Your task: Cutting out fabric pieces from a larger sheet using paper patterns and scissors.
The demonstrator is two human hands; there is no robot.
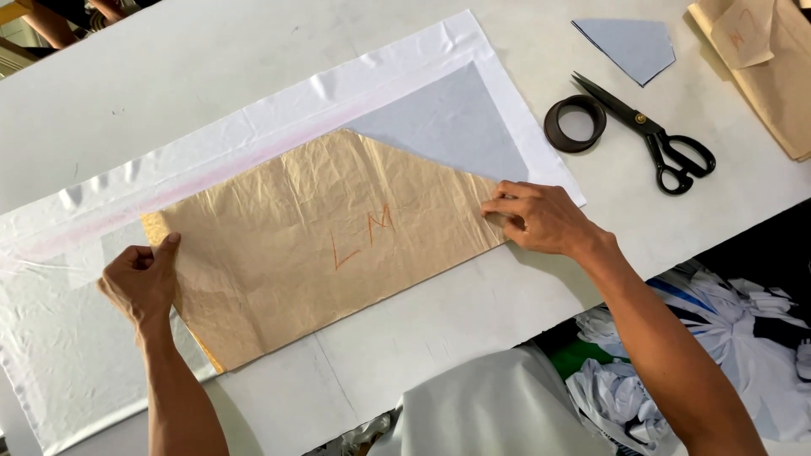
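A big brown paper [325,245] lies flat on the white cloth [76,338] on the table [211,59]. The paper is long and crinkled. Its long side runs from the lower left up to the right, and its top right edge is cut at a slant, so it narrows toward the right hand.

The left hand [142,283] is at the paper's left end. Its fingers are curled in, and the thumb points up and presses on the paper's edge. The paper stretches away to the right of this hand.

In the middle of the paper are orange marks. Above the slanted edge, a grey piece [448,127] peeks out from under the paper. A pink line [194,181] runs along the cloth, just above the paper.

The right hand [541,219] is at the paper's right tip. Its fingers are bent and close together, with the tips pushing down on the paper. The paper lies to the left of them.

Farther right on the table are a dark tape ring [574,123] and black scissors [655,137], just beside each other. A small grey piece [629,46] lies above them. More brown paper [773,76] sits in the far right corner.
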